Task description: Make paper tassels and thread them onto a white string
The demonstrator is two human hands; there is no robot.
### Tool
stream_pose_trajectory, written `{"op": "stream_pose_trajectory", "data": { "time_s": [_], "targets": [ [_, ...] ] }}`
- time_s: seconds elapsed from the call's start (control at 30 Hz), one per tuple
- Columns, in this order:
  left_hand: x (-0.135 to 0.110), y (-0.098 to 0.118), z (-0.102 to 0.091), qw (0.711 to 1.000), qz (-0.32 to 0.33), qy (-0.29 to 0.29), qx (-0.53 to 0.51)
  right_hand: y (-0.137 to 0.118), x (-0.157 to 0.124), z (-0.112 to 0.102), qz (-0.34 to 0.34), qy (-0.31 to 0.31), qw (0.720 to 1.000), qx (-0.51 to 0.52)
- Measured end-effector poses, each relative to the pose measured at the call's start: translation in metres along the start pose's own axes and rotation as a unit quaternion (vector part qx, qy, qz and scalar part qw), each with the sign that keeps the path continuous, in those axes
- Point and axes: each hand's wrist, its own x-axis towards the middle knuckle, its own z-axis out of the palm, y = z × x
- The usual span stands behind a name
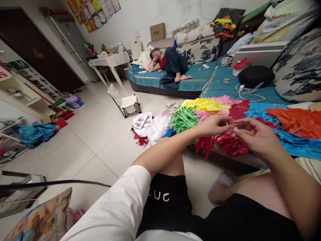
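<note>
While pinched between left hand (215, 126) and right hand (253, 134) (bit itself too small to tell), judged light, limp, easily torn like paper fringe (233, 146) beneath; best gripped along uncut edge.

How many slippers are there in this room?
3. One green slipper and a second green slipper lie together on the floor by the couch; a white slipper is on the person's own foot. Others may be hidden.

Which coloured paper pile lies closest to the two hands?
The red paper pile, directly beneath left hand and right hand; green pile and orange pile sit farther.
</note>
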Motion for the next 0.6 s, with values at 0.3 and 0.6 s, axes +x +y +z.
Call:
{"op": "stream_pose_trajectory", "data": {
  "time_s": [0.3, 0.6],
  "targets": [
    [0.001, 0.004, 0.001, 0.998, 0.012, 0.006, 0.053, -0.003, -0.004, 0.004, -0.008, 0.023, 1.000, 0.006],
    [-0.004, 0.013, 0.000, 0.997, 0.011, -0.007, 0.076, -0.014, -0.010, 0.007, -0.008, 0.053, 0.998, -0.015]
  ]
}}
